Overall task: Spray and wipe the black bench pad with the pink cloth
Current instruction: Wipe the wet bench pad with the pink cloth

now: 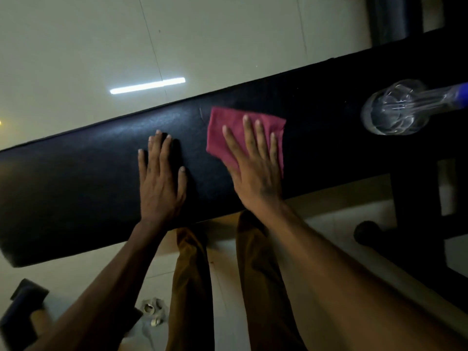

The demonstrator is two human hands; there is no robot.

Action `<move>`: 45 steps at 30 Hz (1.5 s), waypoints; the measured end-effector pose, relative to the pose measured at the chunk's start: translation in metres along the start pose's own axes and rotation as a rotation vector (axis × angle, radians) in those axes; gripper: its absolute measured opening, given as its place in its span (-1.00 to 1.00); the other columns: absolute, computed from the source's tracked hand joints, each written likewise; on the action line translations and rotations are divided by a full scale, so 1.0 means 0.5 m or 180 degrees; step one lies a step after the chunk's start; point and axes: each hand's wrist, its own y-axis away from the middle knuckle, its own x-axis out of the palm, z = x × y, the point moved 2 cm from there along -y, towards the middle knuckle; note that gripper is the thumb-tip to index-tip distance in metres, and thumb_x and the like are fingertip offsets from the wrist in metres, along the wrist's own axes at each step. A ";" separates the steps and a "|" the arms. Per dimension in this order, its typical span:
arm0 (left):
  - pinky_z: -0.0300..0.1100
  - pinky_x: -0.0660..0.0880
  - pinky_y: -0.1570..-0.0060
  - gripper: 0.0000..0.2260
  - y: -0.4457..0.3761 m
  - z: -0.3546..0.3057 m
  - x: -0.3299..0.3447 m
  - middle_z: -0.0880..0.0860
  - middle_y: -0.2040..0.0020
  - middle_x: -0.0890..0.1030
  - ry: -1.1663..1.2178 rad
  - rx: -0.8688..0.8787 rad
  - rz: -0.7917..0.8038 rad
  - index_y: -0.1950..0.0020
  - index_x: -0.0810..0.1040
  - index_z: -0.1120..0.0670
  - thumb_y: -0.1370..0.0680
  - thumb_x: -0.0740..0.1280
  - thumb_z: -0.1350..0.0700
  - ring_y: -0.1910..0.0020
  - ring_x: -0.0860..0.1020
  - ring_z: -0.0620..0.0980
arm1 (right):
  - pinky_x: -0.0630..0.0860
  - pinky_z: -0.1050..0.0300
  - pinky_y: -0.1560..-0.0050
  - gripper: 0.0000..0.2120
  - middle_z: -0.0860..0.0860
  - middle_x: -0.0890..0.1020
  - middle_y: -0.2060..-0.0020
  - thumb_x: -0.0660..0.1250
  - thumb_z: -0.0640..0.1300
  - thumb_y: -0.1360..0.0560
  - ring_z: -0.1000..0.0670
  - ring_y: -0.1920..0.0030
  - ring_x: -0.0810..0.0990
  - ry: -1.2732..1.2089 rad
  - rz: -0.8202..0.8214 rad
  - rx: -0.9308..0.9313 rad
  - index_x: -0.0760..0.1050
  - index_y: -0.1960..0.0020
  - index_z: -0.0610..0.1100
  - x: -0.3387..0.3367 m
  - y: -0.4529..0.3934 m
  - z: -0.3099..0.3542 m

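Observation:
The black bench pad [83,178] runs across the view from lower left to upper right. A folded pink cloth [228,133] lies flat on its middle. My right hand [253,168] presses down on the cloth with fingers spread and flat. My left hand [160,181] rests palm down on the bare pad just left of the cloth, fingers apart, holding nothing. A clear plastic spray bottle [395,110] with a blue top stands on the pad at the right, apart from both hands.
Pale tiled floor [76,59] lies beyond and below the bench. The dark bench frame and a round foot [367,231] sit at the right. My legs in brown trousers [192,274] stand against the near edge. A dark object [22,307] and small debris lie on the floor at lower left.

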 end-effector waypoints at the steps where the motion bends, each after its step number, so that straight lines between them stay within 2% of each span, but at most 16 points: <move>1: 0.08 -0.16 -0.60 -0.41 -0.012 -0.021 0.008 0.16 -0.64 0.05 0.0042 0.0056 0.0032 -0.63 0.06 0.16 -0.65 0.13 0.01 -0.64 -0.06 0.04 | -0.24 -0.22 -0.55 -0.31 -0.10 -0.12 -0.62 0.15 0.17 -0.63 -0.15 -0.59 -0.22 0.0031 0.0025 0.0038 -0.13 -0.63 0.12 0.019 0.053 -0.010; 4: 0.14 -0.17 -0.59 -0.42 -0.047 -0.078 0.032 0.15 -0.65 0.04 -0.0130 0.0110 0.0073 -0.64 0.05 0.15 -0.66 0.09 -0.02 -0.64 -0.05 0.04 | -0.24 -0.20 -0.57 -0.29 -0.09 -0.14 -0.62 0.12 0.18 -0.60 -0.14 -0.61 -0.21 0.0177 0.0050 0.0169 -0.15 -0.62 0.12 0.067 0.190 -0.045; 7: 0.18 -0.18 -0.58 -0.42 -0.067 -0.101 0.047 0.13 -0.65 0.02 -0.0324 -0.0103 0.0060 -0.64 0.03 0.13 -0.67 0.06 -0.04 -0.64 -0.06 0.04 | -0.22 -0.18 -0.57 -0.29 -0.05 -0.20 -0.62 0.06 0.18 -0.55 -0.11 -0.61 -0.24 0.0337 0.0002 -0.0100 -0.16 -0.62 0.13 0.083 0.217 -0.096; 11: 0.18 -0.16 -0.58 -0.43 -0.065 -0.101 0.051 0.13 -0.65 0.02 -0.0413 -0.0118 0.0038 -0.64 0.03 0.13 -0.67 0.03 -0.05 -0.64 -0.06 0.03 | -0.26 -0.19 -0.56 -0.29 -0.06 -0.13 -0.62 0.19 0.13 -0.58 -0.11 -0.60 -0.24 0.0323 -0.0086 -0.0187 -0.08 -0.62 0.13 0.057 0.166 -0.119; 13: 0.18 -0.16 -0.58 -0.42 -0.065 -0.100 0.052 0.13 -0.65 0.02 -0.0455 -0.0116 0.0035 -0.64 0.02 0.12 -0.66 0.01 -0.07 -0.64 -0.06 0.03 | -0.27 -0.19 -0.56 -0.35 -0.09 -0.07 -0.62 0.12 0.17 -0.61 -0.12 -0.60 -0.23 0.0180 -0.0182 0.0046 -0.03 -0.62 0.12 0.028 0.111 -0.111; 16: 0.18 -0.16 -0.58 -0.42 -0.066 -0.103 0.052 0.14 -0.65 0.04 -0.0447 -0.0116 -0.0007 -0.64 0.04 0.13 -0.66 0.02 -0.06 -0.63 -0.04 0.04 | -0.19 -0.25 -0.56 -0.40 -0.14 0.00 -0.62 0.07 0.19 -0.63 -0.20 -0.61 -0.09 0.0051 -0.0382 0.0390 0.01 -0.62 0.10 -0.012 0.000 -0.094; 19: 0.20 -0.13 -0.58 -0.43 -0.069 -0.107 0.049 0.14 -0.64 0.07 -0.0450 -0.0132 -0.0082 -0.64 0.06 0.13 -0.65 0.05 -0.04 -0.63 -0.01 0.05 | -0.15 -0.28 -0.56 -0.41 -0.15 0.03 -0.61 0.04 0.19 -0.65 -0.21 -0.61 -0.04 0.0163 -0.0425 0.0464 0.02 -0.62 0.08 -0.020 -0.037 -0.077; 24: 0.19 -0.14 -0.58 -0.42 -0.068 -0.105 0.050 0.14 -0.65 0.05 -0.0443 -0.0142 -0.0032 -0.64 0.04 0.12 -0.65 0.05 -0.04 -0.64 -0.04 0.03 | -0.20 -0.23 -0.57 -0.33 -0.15 0.04 -0.61 0.24 0.11 -0.60 -0.18 -0.61 -0.10 0.0248 -0.0184 -0.0483 0.06 -0.62 0.05 0.029 0.112 -0.088; 27: 0.18 -0.16 -0.58 -0.42 -0.070 -0.102 0.052 0.14 -0.65 0.05 -0.0423 -0.0117 -0.0018 -0.64 0.04 0.12 -0.66 0.04 -0.06 -0.63 -0.03 0.04 | -0.24 -0.17 -0.57 -0.29 -0.10 -0.01 -0.61 0.26 0.09 -0.57 -0.12 -0.60 -0.14 0.0392 -0.0053 -0.0714 0.01 -0.62 0.09 0.029 0.130 -0.139; 31: 0.14 -0.19 -0.57 -0.42 -0.067 -0.100 0.053 0.14 -0.65 0.06 -0.0434 -0.0104 -0.0040 -0.64 0.05 0.12 -0.66 0.05 -0.06 -0.63 -0.02 0.05 | -0.26 -0.14 -0.57 -0.37 -0.12 0.03 -0.62 0.10 0.12 -0.60 -0.15 -0.60 -0.11 0.0137 -0.0263 0.0009 0.00 -0.62 0.08 -0.009 0.073 -0.168; 33: 0.14 -0.19 -0.56 -0.43 -0.069 -0.102 0.050 0.14 -0.65 0.07 -0.0436 -0.0113 -0.0040 -0.64 0.06 0.13 -0.66 0.06 -0.05 -0.63 -0.01 0.05 | -0.20 -0.19 -0.57 -0.41 -0.15 0.03 -0.61 0.07 0.13 -0.64 -0.21 -0.61 -0.06 0.0067 -0.0422 0.0520 0.03 -0.62 0.06 -0.010 0.060 -0.134; 35: 0.17 -0.18 -0.57 -0.43 -0.071 -0.103 0.044 0.14 -0.65 0.05 -0.0417 -0.0107 0.0019 -0.64 0.05 0.13 -0.67 0.05 -0.05 -0.63 -0.02 0.06 | -0.20 -0.24 -0.56 -0.40 -0.18 0.01 -0.61 0.03 0.14 -0.63 -0.25 -0.60 -0.06 0.0083 -0.0398 0.0734 0.01 -0.62 0.04 0.003 0.070 -0.078; 37: 0.19 -0.17 -0.57 -0.43 -0.069 -0.101 0.040 0.14 -0.65 0.02 -0.0405 -0.0055 0.0119 -0.64 0.02 0.13 -0.68 0.02 -0.06 -0.63 -0.04 0.06 | -0.21 -0.26 -0.55 -0.38 -0.18 0.00 -0.61 0.04 0.14 -0.62 -0.24 -0.60 -0.09 0.0076 -0.0182 0.0381 -0.03 -0.62 0.05 0.024 0.095 -0.039; 39: 0.20 -0.18 -0.57 -0.43 -0.070 -0.096 0.038 0.14 -0.65 0.01 -0.0372 0.0011 0.0216 -0.64 0.01 0.13 -0.68 0.03 -0.06 -0.64 -0.06 0.06 | -0.20 -0.24 -0.56 -0.34 -0.15 -0.01 -0.62 0.16 0.10 -0.62 -0.18 -0.60 -0.13 0.0210 -0.0021 -0.0167 -0.05 -0.62 0.06 0.029 0.118 -0.052; 41: 0.20 -0.18 -0.57 -0.43 -0.069 -0.091 0.035 0.13 -0.65 0.00 -0.0331 0.0037 0.0237 -0.65 0.01 0.12 -0.69 0.06 -0.05 -0.64 -0.06 0.05 | -0.18 -0.21 -0.57 -0.30 -0.11 -0.02 -0.62 0.23 0.03 -0.59 -0.13 -0.60 -0.15 0.0273 -0.0007 -0.0230 -0.05 -0.62 0.08 0.018 0.120 -0.095; 45: 0.20 -0.19 -0.57 -0.42 -0.070 -0.094 0.033 0.13 -0.65 -0.01 -0.0281 0.0037 0.0239 -0.65 0.00 0.12 -0.69 0.08 -0.04 -0.64 -0.07 0.06 | -0.19 -0.22 -0.57 -0.33 -0.13 -0.07 -0.62 0.12 0.08 -0.59 -0.17 -0.60 -0.15 -0.0103 -0.0255 0.1098 -0.07 -0.63 0.07 -0.005 0.107 -0.111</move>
